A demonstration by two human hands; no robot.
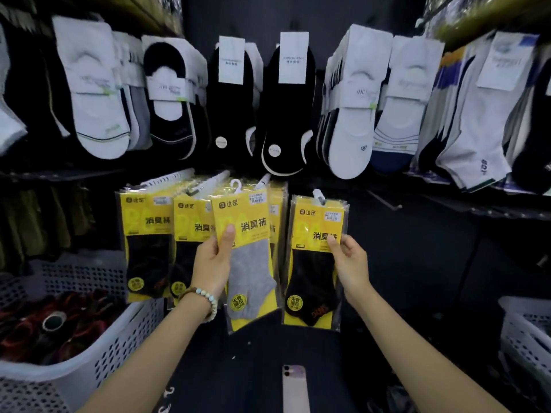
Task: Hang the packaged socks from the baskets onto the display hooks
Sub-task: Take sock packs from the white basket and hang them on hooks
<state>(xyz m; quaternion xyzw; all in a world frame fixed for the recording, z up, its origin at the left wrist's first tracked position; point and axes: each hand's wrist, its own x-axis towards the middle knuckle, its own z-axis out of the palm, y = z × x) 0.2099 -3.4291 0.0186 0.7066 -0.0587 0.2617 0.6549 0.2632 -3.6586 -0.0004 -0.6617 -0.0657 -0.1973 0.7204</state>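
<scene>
Sock wall (286, 114) behind; left hand (213, 263) pinches grey-sock pack (252, 263), right hand (350, 257) pinches black-sock pack (313, 281) (both yellow-carded).

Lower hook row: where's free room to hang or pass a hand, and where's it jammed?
Free: the dark panel right of the black-sock pack, around the bare hook. Crowded: yellow packs left of the grey-sock pack overlap; upper sock row hangs edge to edge.

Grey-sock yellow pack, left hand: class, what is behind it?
Behind the yellow plastic pack with the grey sock, only the right edge of another yellow pack shows; its sock is covered.
</scene>
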